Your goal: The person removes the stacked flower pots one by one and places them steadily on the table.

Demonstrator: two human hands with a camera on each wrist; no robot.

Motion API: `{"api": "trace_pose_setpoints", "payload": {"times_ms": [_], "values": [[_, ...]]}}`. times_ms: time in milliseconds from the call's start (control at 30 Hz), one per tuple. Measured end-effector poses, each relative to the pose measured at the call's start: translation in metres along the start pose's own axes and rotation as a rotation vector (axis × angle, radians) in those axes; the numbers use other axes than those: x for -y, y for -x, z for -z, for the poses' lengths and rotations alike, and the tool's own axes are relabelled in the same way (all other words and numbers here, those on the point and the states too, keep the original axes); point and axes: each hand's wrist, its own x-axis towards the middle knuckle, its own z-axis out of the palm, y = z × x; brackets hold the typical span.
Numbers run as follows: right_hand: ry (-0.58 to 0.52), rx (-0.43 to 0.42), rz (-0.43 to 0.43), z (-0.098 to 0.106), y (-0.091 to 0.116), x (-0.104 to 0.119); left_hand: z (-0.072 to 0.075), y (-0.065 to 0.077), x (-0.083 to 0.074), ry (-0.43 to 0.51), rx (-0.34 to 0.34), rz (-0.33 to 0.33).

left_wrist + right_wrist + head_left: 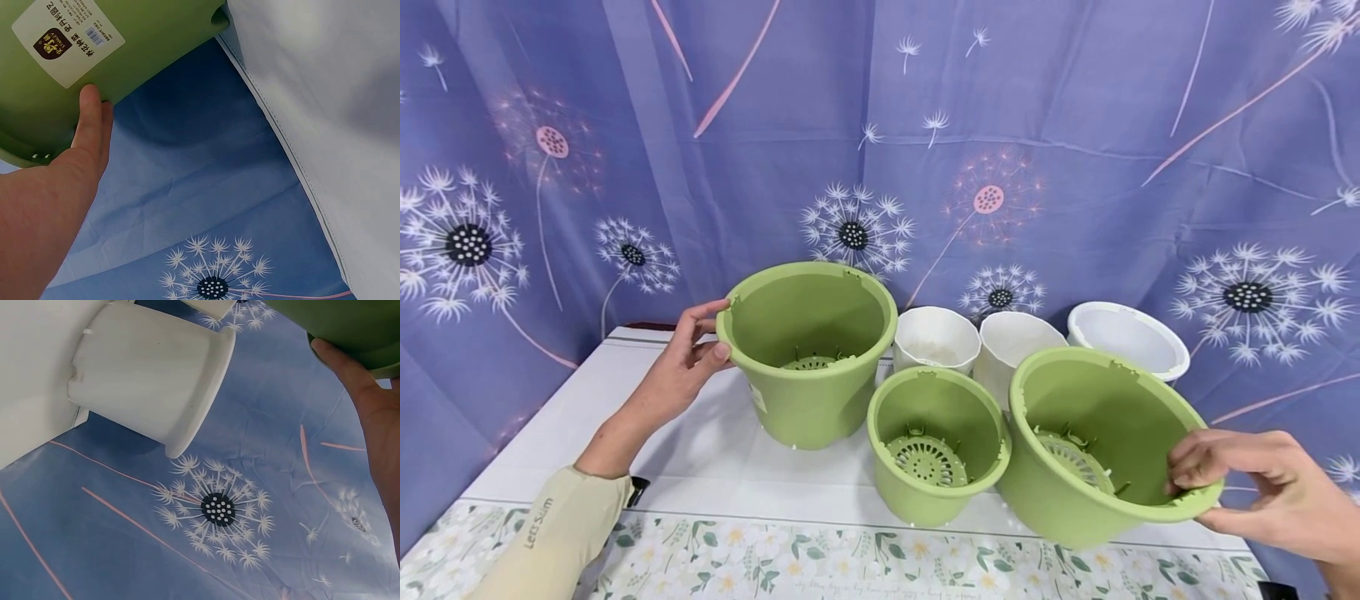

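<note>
Three green plastic flowerpots with slotted bottoms stand in a row in the head view. My left hand (688, 362) touches the outside of the left flowerpot (820, 408) near its rim, the thumb against the wall. In the left wrist view a paper label (65, 37) shows on that wall. My right hand (1270, 487) grips the rim of the right flowerpot (1060, 508), fingers curled over inside and thumb outside. This pot leans a little. Between them sits the smaller middle flowerpot (925, 500), touched by neither hand.
Behind the green pots are two small white pots, one on the left (936, 333) and one beside it (1018, 333), plus a wider white pot (1127, 337) at the back right. A white tablecloth (685, 467) with a floral border covers the table. A blue dandelion-print curtain (820, 167) hangs behind.
</note>
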Motion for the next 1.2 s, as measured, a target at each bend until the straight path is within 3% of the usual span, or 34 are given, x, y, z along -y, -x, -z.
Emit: {"api": "trace_pose_setpoints", "payload": {"times_ms": [1200], "values": [[0.014, 0.049, -0.106, 0.000, 0.013, -0.005, -0.002, -0.001, -0.001, 0.004, -0.005, -0.004]]}}
